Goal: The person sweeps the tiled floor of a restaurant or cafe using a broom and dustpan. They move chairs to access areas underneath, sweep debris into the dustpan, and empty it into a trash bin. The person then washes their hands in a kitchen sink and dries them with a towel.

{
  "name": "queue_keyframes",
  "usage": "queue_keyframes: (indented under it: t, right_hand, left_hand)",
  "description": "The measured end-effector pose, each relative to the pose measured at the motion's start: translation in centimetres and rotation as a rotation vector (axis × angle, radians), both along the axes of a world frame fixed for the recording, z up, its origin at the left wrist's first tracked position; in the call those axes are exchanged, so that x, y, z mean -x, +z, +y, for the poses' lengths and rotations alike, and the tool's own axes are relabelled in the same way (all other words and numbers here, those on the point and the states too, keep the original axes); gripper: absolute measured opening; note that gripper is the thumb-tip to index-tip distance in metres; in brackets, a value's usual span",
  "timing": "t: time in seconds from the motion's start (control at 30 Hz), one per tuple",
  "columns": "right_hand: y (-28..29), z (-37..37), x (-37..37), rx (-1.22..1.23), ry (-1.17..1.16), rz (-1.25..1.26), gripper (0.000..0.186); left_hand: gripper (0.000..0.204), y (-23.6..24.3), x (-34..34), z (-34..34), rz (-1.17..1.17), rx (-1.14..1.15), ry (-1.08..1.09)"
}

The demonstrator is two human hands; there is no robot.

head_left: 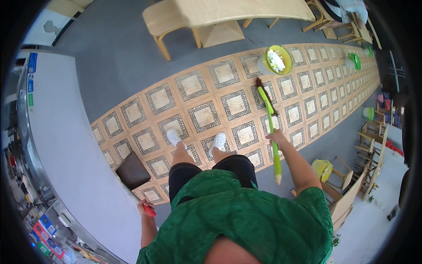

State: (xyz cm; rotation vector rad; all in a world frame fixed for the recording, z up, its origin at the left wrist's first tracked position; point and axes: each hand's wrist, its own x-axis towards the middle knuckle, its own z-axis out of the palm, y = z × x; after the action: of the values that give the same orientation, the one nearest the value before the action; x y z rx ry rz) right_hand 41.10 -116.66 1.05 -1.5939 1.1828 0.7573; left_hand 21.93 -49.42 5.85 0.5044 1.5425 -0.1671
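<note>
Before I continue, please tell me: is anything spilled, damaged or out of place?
Nothing clearly stands out. No spill is visible on the tiled floor; the white litter lies in the yellow-rimmed bin, and the green broom in the right hand looks unbroken.

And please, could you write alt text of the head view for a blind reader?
A person standing on patterned floor tiles grips a green broom in the right hand and a brown dustpan's red handle in the left hand. Beyond the broom stand a yellow-rimmed bin and a beige table.
</note>
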Motion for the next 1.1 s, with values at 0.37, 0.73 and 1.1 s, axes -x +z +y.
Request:
queue_keyframes:
  t: [0.37,0.73,1.1]
  right_hand:
    - [-1.3,41.0,-16.4,-0.486,-0.055,-0.047,0.011]
    - [-3.0,58.6,-33.5,-1.376,-0.175,0.013,0.017]
    - [6.0,43.8,-23.1,-0.174,0.557,0.337,0.021]
  left_hand:
    - [0.021,-1.8,8.8,9.9,-0.153,0.250,0.337]
    - [0.020,-0.4,4.3,13.1,-0.232,0.336,0.514]
    - [0.025,-1.5,-3.5,16.4,-0.281,0.302,0.523]
